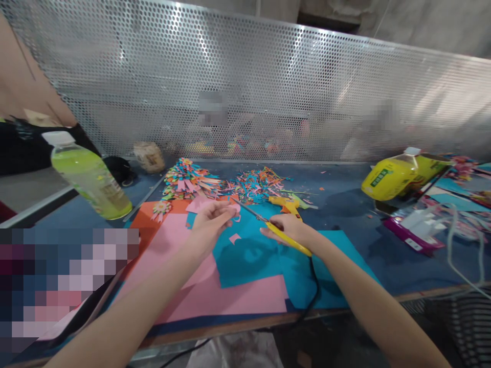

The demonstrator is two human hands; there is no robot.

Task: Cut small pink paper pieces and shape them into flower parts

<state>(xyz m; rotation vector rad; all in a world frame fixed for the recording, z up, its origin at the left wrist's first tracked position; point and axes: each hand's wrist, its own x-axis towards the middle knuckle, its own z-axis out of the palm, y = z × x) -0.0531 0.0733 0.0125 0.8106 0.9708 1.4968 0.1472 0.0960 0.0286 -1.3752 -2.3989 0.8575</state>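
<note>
My left hand (214, 219) is closed, pinching a small piece of pink felt-like sheet (236, 209) between thumb and fingers. In my right hand (293, 229) is a pair of scissors (288, 239) with yellow handles, the blades pointing left toward the pink piece. Whether the blades touch it I cannot tell. Below the hands lie blue sheets (245, 263) and a large pink sheet (184, 294), with an orange sheet (148, 212) partly under the pink. A small pink scrap (235, 238) rests on the blue. A layered flower (161, 208) lies left of my left hand.
Behind the hands are a pile of colourful fringed pieces (187, 179), a heap of thin scraps (257, 185) and a yellow glue gun (286, 203). Bottles stand at left (90, 176) and right (391, 176). A purple packet (412, 236) and pale cable (452, 260) lie right; perforated metal (245, 92) rises behind.
</note>
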